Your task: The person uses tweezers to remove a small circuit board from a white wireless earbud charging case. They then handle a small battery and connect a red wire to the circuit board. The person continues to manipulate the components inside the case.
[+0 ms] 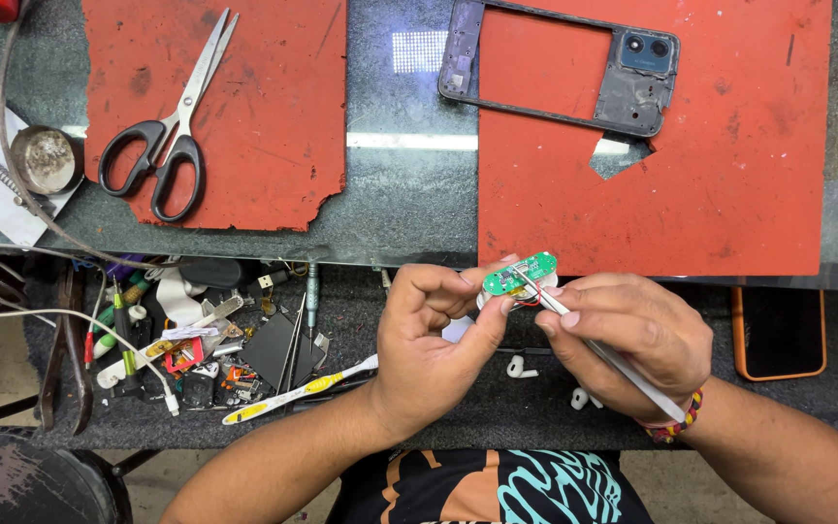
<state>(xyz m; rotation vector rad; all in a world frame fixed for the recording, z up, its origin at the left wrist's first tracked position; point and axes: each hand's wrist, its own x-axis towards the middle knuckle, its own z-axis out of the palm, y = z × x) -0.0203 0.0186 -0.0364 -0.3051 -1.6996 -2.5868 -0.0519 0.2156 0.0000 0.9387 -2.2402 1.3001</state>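
left hand (pixel 434 335) pinches green circuit board (pixel 520 273), long axis rising up-right | right hand (pixel 623 335) grips white tool (pixel 613 357), tip up-left on board | earbuds (pixel 519 367) below

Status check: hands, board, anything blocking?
Left hand pinches green circuit board. Right hand holds white tool, tip at board. Earbuds lie beneath, nothing blocking.

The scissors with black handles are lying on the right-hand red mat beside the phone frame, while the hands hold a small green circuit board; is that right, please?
Not quite. The head view shows the scissors on the left-hand red mat, away from the phone frame. The left hand and right hand do hold the green circuit board.
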